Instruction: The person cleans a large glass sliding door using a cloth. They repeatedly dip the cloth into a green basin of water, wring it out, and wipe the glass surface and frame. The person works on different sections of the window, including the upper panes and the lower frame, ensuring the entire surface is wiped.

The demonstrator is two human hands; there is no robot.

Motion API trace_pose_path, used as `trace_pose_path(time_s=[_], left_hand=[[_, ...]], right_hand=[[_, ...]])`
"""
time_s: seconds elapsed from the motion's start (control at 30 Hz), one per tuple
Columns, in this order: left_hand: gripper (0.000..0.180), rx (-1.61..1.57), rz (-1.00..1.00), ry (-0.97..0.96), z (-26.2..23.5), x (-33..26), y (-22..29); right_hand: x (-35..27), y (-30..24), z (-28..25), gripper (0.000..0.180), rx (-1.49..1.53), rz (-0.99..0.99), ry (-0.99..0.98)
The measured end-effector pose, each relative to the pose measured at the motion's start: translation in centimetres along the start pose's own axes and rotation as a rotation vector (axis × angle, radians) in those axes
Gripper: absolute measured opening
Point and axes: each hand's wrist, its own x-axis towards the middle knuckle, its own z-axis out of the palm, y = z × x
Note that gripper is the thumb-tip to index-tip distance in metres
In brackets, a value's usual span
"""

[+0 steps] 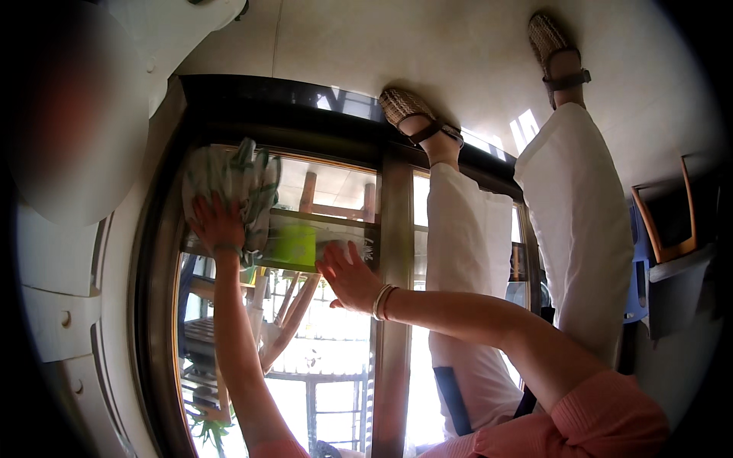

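A glass door pane (336,336) in a dark frame stands in front of me. My left hand (219,224) lies with fingers spread over a bunched cloth (257,183), pale with green stripes, and presses it to the glass at the pane's far left corner. My right hand (353,281), bracelets at its wrist, is held at the same pane with its fingers apart and nothing in them. Between the two hands shows a bright green rectangle (293,244); whether it is on the glass or behind it I cannot tell.
A dark upright (395,336) divides this pane from the one on the right. White drawers (61,324) stand along the left side. My feet in woven shoes (408,111) are on the pale floor (328,42). Wooden furniture (294,309) shows through or in the glass. A chair (672,248) stands at right.
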Motion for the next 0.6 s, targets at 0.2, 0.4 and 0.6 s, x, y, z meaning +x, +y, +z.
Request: trace_pose_path(time_s=[0.2, 0.4, 0.6], left_hand=[[0.067, -0.011, 0.113, -0.113, -1.6, 2.4, 6.4], [0.065, -0.125, 0.362, -0.157, -0.1, -0.7, 15.9], [0.058, -0.236, 0.707, -0.229, -1.4, -5.0, 20.0]], right_hand=[[0.2, -0.3, 0.7, 0.092, -0.001, 0.018, -0.037], [-0.1, -0.4, 0.6, 0.089, 0.078, 0.044, 0.004], [-0.4, -0.3, 0.6, 0.071, 0.151, 0.036, 0.039]])
